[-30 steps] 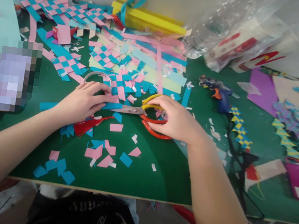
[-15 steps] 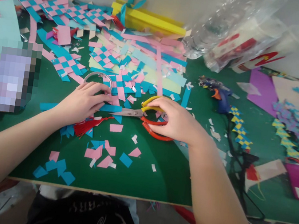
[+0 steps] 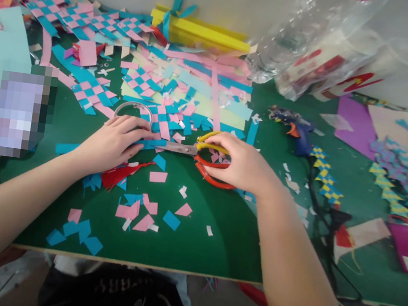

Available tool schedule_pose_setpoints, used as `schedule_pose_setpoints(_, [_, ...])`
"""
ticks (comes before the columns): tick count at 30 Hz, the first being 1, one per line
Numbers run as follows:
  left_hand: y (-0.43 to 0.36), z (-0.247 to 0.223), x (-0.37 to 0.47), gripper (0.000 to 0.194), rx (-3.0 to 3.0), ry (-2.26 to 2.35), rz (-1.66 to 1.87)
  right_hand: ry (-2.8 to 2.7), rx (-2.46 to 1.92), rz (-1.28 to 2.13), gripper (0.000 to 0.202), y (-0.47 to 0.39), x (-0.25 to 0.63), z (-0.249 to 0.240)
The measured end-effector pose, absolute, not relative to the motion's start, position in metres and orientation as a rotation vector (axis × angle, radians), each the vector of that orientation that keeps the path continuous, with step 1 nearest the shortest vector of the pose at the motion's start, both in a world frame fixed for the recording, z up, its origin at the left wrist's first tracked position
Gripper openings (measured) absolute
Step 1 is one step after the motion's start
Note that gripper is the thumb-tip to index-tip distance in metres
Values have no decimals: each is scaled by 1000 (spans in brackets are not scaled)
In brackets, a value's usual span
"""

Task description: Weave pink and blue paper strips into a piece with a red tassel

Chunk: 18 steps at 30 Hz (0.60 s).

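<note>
Yellow-and-red-handled steel scissors [image 3: 190, 149] have shifted onto a blue paper strip [image 3: 155, 143].
Strip lies sideways, left hand [image 3: 117, 140] nearer, fingers clamped on it; right hand's [image 3: 249, 166] fingers grip the scissors.

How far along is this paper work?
Several pink-and-blue woven pieces towards the back look finished. In hand: the left hand steadies a blue strip at the blades of the scissors in the right hand. Left, perhaps: a long pink strip lies unwoven. How many more pieces are wanted, I can't tell.
</note>
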State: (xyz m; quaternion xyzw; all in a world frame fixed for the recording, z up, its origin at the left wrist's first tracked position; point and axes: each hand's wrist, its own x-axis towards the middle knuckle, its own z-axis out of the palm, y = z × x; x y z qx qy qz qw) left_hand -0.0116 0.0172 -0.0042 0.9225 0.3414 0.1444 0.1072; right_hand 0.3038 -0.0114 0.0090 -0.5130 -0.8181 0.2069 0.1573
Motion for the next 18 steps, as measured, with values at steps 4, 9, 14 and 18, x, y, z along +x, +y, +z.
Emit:
schedule_pose_setpoints(4, [17, -4, -13, 37, 2719, 979, 437, -2345, -1469, 588, 34, -11, 305, 9])
schedule_pose_setpoints(9, [18, -4, -15, 38, 2713, 969, 421, -2361, -1492, 583, 33, -12, 303, 11])
schedule_pose_setpoints(14, [18, -3, -14, 38, 2734, 984, 391, -2367, -1501, 567, 31, -12, 302, 13])
schedule_pose_setpoints(18, [18, -5, -15, 37, 2749, 981, 402, -2383, -1512, 551, 31, -13, 301, 14])
